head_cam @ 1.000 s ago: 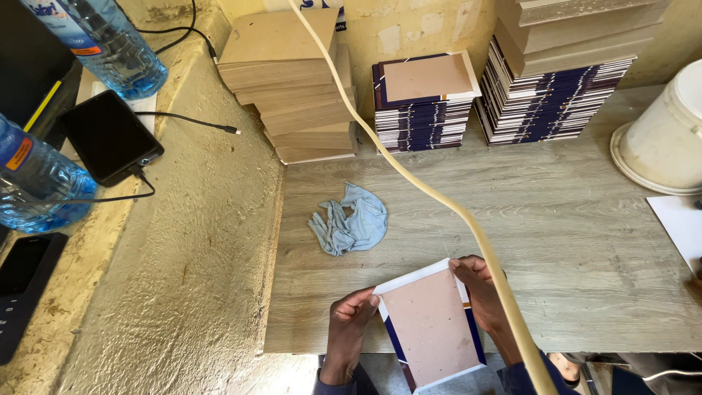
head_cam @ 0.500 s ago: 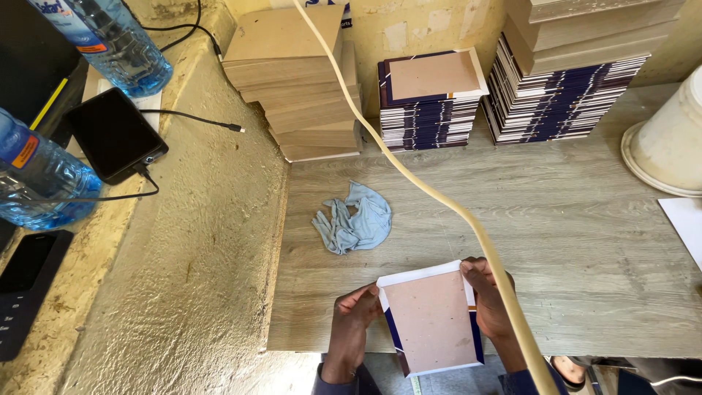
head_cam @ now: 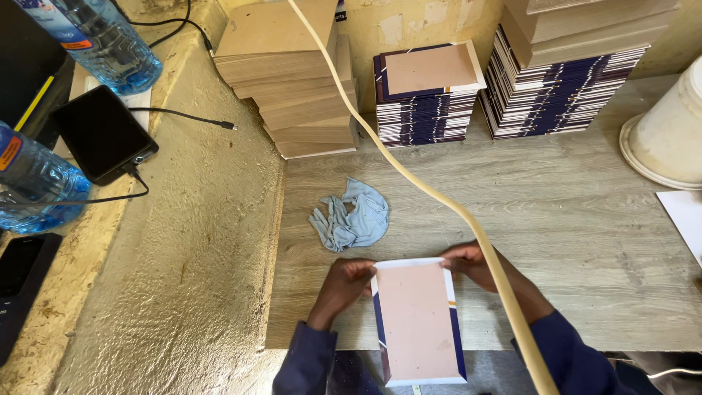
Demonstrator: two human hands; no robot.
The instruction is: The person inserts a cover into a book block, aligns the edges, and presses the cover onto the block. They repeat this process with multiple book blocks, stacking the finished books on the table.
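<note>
The bench (head_cam: 585, 219) is a grey wood-grain surface set against a rough yellow plaster wall, with a plaster ledge along its left edge.

1. Work piece. I hold a book cover (head_cam: 417, 322) at the near edge of the bench, its far end lying on the surface and its near end overhanging toward me. A bare board panel faces up, framed by white and dark blue margins.
2. Left hand (head_cam: 347, 281). My fingers are closed on the far left corner of the cover, pinning it flat.
3. Right hand (head_cam: 472, 262). My fingers clamp the far right corner. Gripping both far corners keeps the piece square to me.
4. Cloth (head_cam: 351, 219). A crumpled blue-grey rag lies just beyond the cover, within easy reach.
5. Stock. Along the far edge stand a stack of plain boards (head_cam: 292, 80), a stack of blue-edged covers (head_cam: 428, 95) and a taller stack (head_cam: 570, 73) toward the far right corner.
6. A pale hose (head_cam: 409, 172) runs diagonally over the bench and crosses above my right forearm.
</note>
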